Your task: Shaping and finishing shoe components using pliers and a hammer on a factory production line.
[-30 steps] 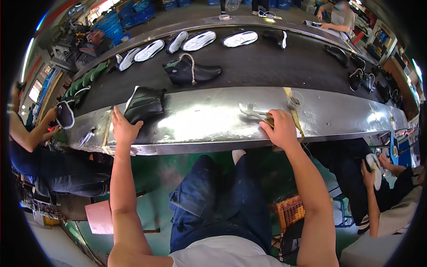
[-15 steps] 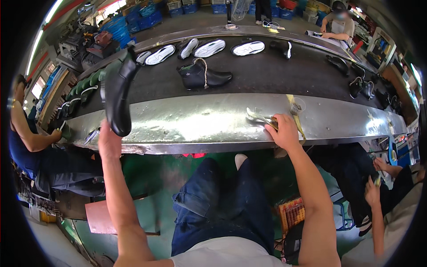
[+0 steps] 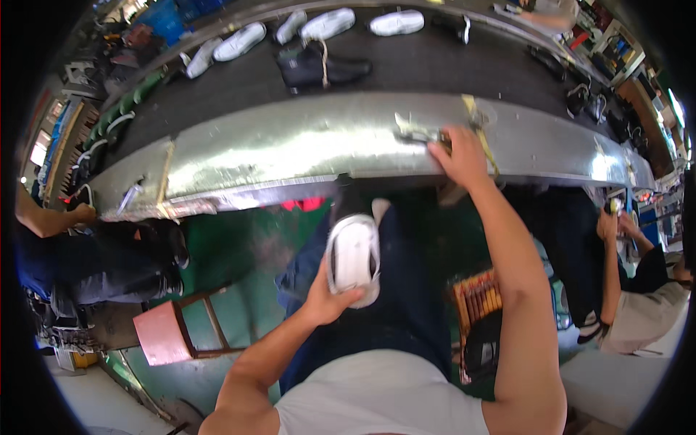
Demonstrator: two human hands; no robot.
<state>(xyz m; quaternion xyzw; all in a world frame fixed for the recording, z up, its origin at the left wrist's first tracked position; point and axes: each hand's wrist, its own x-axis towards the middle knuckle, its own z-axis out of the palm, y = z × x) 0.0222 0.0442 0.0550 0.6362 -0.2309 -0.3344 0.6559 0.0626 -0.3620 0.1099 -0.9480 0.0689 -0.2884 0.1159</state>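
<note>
Over my lap, my left hand (image 3: 324, 299) grips a black boot (image 3: 353, 250) around its toe end, with the white sole turned up toward me and the shaft pointing at the bench. My right hand (image 3: 464, 156) rests on the metal bench edge (image 3: 290, 145), fingers curled round a small metal hand tool (image 3: 413, 136); blur hides its exact kind. A pale scrap (image 3: 402, 120) lies by the tool's tip. Beyond, another black boot (image 3: 319, 69) with a cord around it lies on its side on the dark belt (image 3: 428, 61).
White-soled shoes (image 3: 328, 25) line the belt's far side, with more dark footwear (image 3: 591, 101) at the right. Co-workers sit on both sides: one's hand (image 3: 83, 214) at left, another's hands (image 3: 607, 225) at right. A pink-topped stool (image 3: 163, 333) stands lower left.
My left hand has brought the boot from above the bench at left down over my lap, turning its sole up. My right hand keeps its tool at the bench. The view has tilted downward.
</note>
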